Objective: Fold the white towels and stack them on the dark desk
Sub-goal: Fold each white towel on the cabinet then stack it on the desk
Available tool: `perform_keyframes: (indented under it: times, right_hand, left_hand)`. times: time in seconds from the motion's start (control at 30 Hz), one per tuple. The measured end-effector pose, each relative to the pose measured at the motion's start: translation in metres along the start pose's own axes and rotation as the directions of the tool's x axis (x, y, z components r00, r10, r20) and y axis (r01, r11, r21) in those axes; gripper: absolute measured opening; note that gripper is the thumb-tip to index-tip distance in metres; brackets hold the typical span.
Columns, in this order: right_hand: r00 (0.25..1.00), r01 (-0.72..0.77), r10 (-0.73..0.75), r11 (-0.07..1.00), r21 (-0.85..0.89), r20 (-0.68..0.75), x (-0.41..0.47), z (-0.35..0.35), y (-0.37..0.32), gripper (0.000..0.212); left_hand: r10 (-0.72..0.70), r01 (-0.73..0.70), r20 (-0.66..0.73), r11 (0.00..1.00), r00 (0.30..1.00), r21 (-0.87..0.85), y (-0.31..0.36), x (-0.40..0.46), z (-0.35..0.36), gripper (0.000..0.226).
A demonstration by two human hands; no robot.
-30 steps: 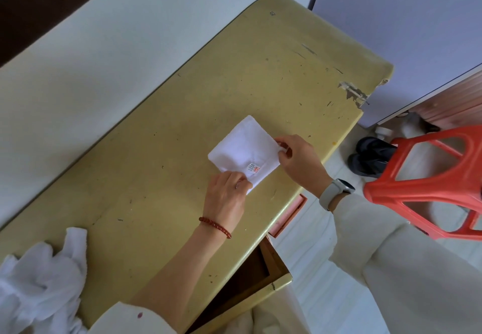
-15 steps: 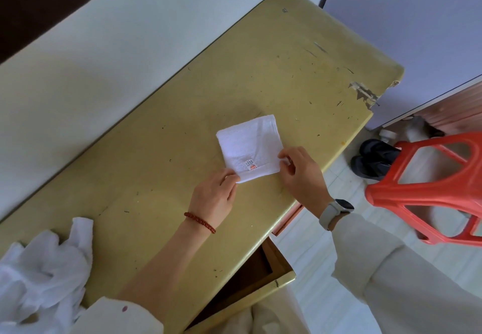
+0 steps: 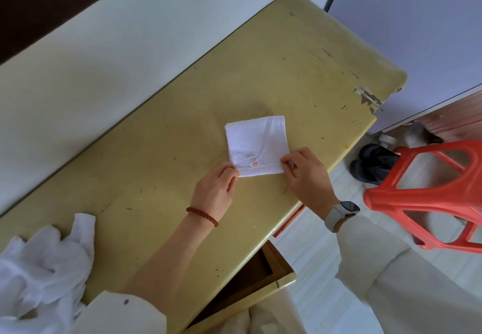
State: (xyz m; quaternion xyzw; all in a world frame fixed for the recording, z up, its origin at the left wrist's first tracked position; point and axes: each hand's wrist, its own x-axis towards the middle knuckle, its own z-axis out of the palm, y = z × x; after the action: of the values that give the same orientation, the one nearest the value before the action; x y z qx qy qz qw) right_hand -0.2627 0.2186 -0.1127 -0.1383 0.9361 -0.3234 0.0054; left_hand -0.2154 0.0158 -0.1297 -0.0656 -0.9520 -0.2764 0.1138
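Observation:
A small white towel [image 3: 257, 144], folded into a square with a little red-and-white label near its front edge, lies flat on the yellow-green desk [image 3: 182, 151]. My left hand [image 3: 215, 191] pinches the towel's near left corner. At the near right corner my right hand [image 3: 305, 174] pinches the cloth between thumb and fingers. A heap of unfolded white towels [image 3: 44, 266] sits at the desk's left end.
A drawer [image 3: 250, 281] stands open below the desk's front edge. A red plastic stool [image 3: 427, 195] is on the floor at the right, with dark shoes [image 3: 373, 164] behind it. A white wall runs along the desk's far side.
The folded towel has turned from a diamond to a squarer lie on the desk. Both hands have shifted to its two near corners.

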Motion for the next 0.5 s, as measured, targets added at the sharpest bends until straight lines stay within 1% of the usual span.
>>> perform_keyframes:
  times: [0.13,0.23,0.3,0.5]
  right_hand:
    - [0.998,-0.055,0.054,0.998,0.021,0.039,-0.001,0.004,0.001,0.005]
    - [0.994,-0.094,0.092,0.995,0.033,0.056,0.001,0.006,0.001,0.006]
    - [0.995,-0.084,0.083,0.996,0.024,0.054,0.002,0.007,0.001,0.006]
    - [0.998,-0.061,0.060,0.998,0.006,0.028,0.001,0.009,0.002,0.004]
  left_hand:
    - [0.000,0.000,-0.011,1.000,1.000,-0.015,-0.002,0.005,0.001,0.021]
    - [0.014,-0.015,-0.033,0.999,0.999,-0.035,-0.002,0.007,0.000,0.014]
    - [0.027,-0.029,-0.060,0.999,0.998,-0.040,-0.001,0.009,-0.001,0.010]
    - [0.069,-0.077,-0.165,0.996,0.984,-0.042,0.005,0.020,-0.004,0.010]
